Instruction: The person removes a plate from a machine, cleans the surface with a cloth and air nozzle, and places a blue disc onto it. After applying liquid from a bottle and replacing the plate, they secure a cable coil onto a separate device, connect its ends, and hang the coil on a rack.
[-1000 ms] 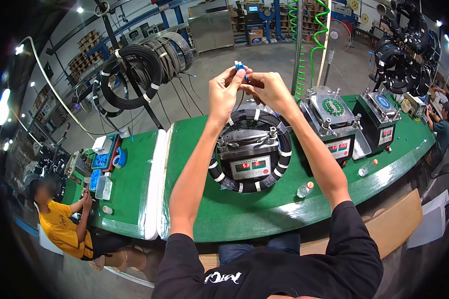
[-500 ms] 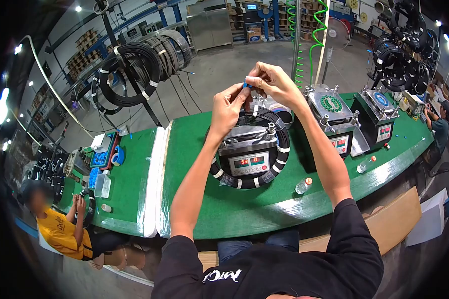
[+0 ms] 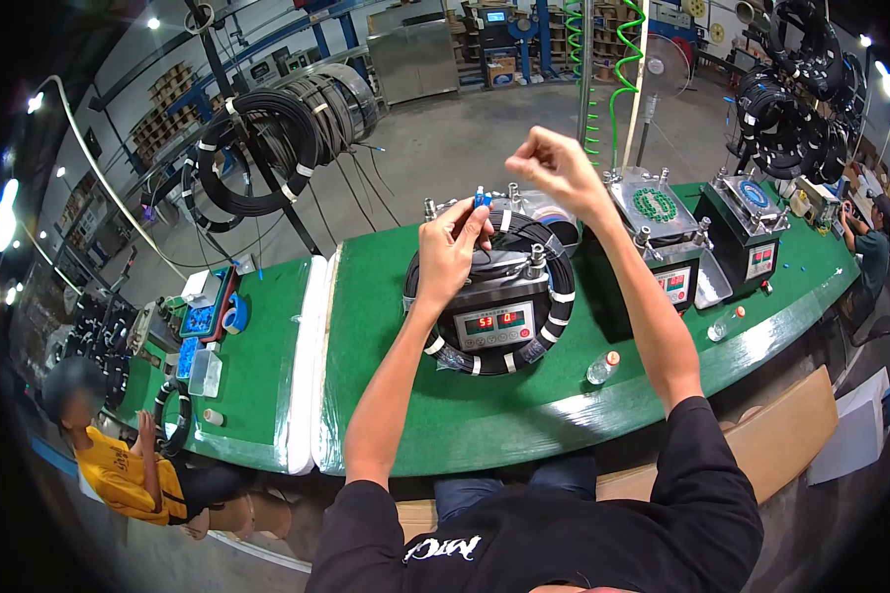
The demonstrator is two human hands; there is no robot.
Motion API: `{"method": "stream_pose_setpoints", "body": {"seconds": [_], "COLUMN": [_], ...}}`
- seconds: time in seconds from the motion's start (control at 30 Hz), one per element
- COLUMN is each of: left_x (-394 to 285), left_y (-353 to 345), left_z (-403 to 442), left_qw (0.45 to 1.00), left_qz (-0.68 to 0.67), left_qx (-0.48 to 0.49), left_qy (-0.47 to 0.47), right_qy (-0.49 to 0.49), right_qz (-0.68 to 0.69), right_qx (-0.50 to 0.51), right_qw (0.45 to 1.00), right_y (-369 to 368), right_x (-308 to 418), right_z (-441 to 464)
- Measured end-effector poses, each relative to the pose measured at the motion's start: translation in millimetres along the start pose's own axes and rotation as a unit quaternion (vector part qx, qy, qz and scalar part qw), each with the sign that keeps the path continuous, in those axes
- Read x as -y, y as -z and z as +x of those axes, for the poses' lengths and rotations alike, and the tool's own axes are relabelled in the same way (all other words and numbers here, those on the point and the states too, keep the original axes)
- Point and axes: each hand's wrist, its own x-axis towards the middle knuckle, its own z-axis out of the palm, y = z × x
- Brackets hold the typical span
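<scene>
Right hand (image 3: 562,178) off the blue connector (image 3: 483,201) – now up and to the right, fingers curled; half a second ago both hands were on it. Left hand (image 3: 446,253) pinches it alone, lower than a second ago. Yellow-shirted co-worker (image 3: 119,476): hand (image 3: 146,433) dropped – black cable coil (image 3: 185,413) there since the first frame.
</scene>
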Motion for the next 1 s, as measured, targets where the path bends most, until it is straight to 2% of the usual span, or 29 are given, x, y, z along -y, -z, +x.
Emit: {"method": "stream_pose_setpoints", "body": {"seconds": [0.03, 0.13, 0.23, 0.33, 0.53, 0.63, 0.87, 0.9, 0.93, 1.0], "left_x": [1.9, 4.4, 4.0, -4.5, -7.1, -19.4, -34.9, -29.7, -20.9, -13.1], "left_y": [-0.7, 1.1, 3.4, -2.9, -7.8, -12.3, -32.2, -35.8, -37.3, -34.9], "left_z": [0.2, 1.5, 2.7, 1.6, 0.2, 0.0, 10.8, 12.4, 14.6, 14.3], "left_qw": [1.0, 0.999, 0.996, 0.998, 0.996, 0.989, 0.975, 0.969, 0.962, 0.947], "left_qz": [-0.002, 0.031, 0.071, 0.045, 0.071, 0.125, 0.198, 0.214, 0.229, 0.262], "left_qx": [-0.009, -0.003, 0.037, 0.03, 0.043, 0.028, 0.037, 0.038, 0.04, 0.039], "left_qy": [-0.009, -0.034, -0.04, -0.043, -0.042, -0.075, -0.096, -0.12, -0.146, -0.18], "right_qy": [-0.03, 0.011, -0.028, -0.017, -0.057, -0.114, -0.105, -0.117, -0.111, -0.064], "right_qz": [0.007, 0.038, -0.028, -0.117, -0.06, 0.1, 0.21, 0.221, 0.229, 0.224], "right_qx": [0.026, 0.049, 0.085, 0.124, 0.128, 0.098, -0.053, -0.071, -0.098, -0.232], "right_qw": [0.999, 0.998, 0.996, 0.985, 0.988, 0.984, 0.971, 0.966, 0.962, 0.944], "right_y": [-4.2, -14.9, -13.9, -9.0, -5.4, -1.9, -3.9, -2.6, -3.3, 24.6], "right_x": [16.2, 20.7, 48.2, 53.5, 48.6, 35.7, 19.9, 18.0, 21.1, 14.7], "right_z": [-6.5, -10.9, -10.8, -9.8, -16.1, -20.3, -46.0, -51.2, -56.0, -61.5]}}
